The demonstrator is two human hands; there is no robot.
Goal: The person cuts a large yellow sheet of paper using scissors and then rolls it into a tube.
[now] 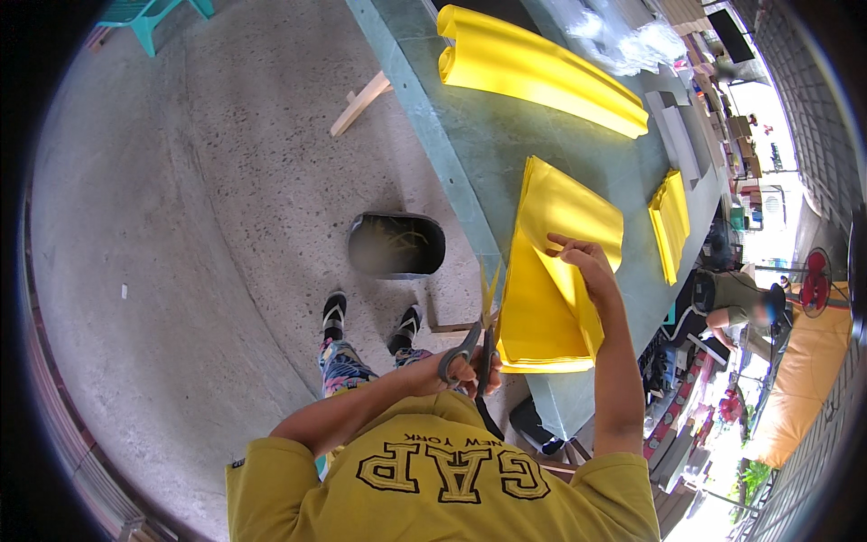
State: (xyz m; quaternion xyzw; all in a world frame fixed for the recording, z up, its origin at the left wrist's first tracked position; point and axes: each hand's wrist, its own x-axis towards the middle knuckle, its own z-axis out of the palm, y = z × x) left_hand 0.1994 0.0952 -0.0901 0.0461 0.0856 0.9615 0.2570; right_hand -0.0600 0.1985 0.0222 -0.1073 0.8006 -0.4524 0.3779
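Note:
My left hand point(474, 372) is closed around the grey-handled loops of a pair of scissors point(489, 316). Their blades point away from me, slightly apart, beside the left edge of a stack of yellow sheets point(537, 303). The stack lies at the table's near end, its top layer folded over unevenly. On top of it rests my right hand point(585, 262), fingers stretched out and apart. Whether the sheets are cloth or plastic I cannot tell.
The green table point(479, 158) also bears a long yellow roll point(542, 72), a smaller folded yellow bundle point(670, 226) and clear plastic wrapping point(632, 45). A dark bin point(397, 269) with yellow scraps stands on the floor left of the table. Another person point(736, 307) works at far right.

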